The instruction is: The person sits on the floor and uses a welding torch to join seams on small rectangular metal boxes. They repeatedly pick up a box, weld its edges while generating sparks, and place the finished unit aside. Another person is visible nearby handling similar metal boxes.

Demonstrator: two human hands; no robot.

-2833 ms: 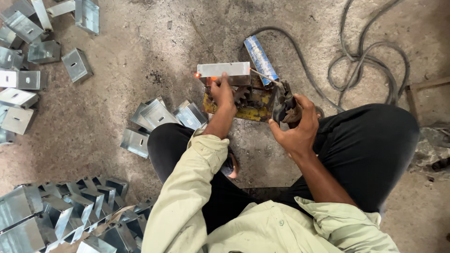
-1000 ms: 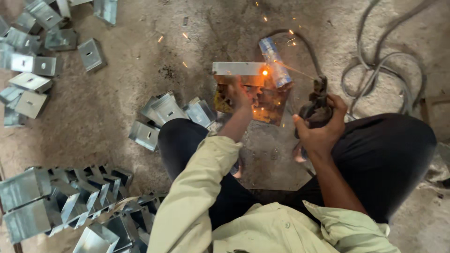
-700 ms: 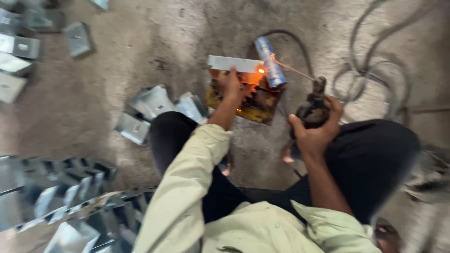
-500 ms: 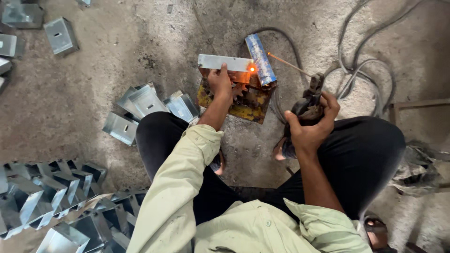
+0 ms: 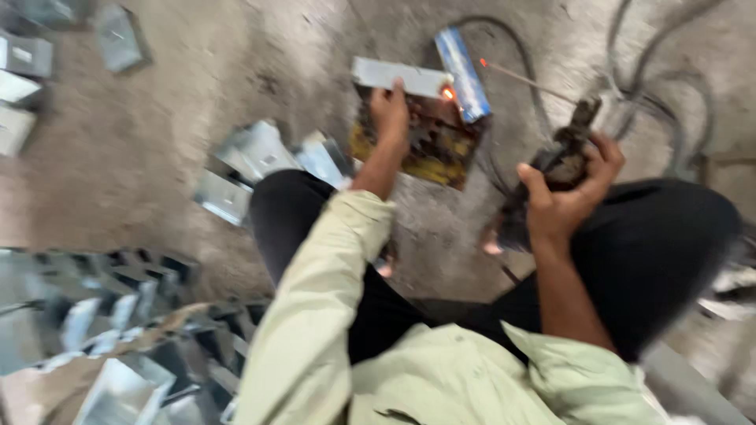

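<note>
1. Head view, visibility: the frame is motion-blurred throughout, so edges and surface detail are soft. The stacked metal channel pieces [image 5: 118,330] at lower left are cut off by the frame edge and read only as grey folded shapes. The person's face is out of view. Whether the flat metal plate [image 5: 400,76] rests flush on the block below it cannot be told.

2. Head view, left hand: the left hand [image 5: 389,115] reaches forward from a pale green sleeve [image 5: 319,299], its fingers pressed down on the near edge of the flat metal plate. The plate lies across the far edge of a scorched, yellow-brown work block [image 5: 429,142] on the concrete floor [image 5: 157,118]. A small orange glow [image 5: 448,94] shows just beside the plate's right end.

3. Head view, right hand: the right hand [image 5: 568,197] is closed around a dark electrode holder [image 5: 568,153], fingers wrapped fully about the handle. A thin welding rod [image 5: 526,75] runs from the holder up and left; its glowing tip sits near a blue-and-white cylindrical piece [image 5: 463,75], apart from the plate.

4. Head view, materials and surroundings: loose galvanised brackets [image 5: 256,161] lie just left of the knee in black trousers [image 5: 661,260]. Dark cables [image 5: 654,86] loop over the floor at upper right. More grey brackets [image 5: 31,79] lie at upper left.
</note>
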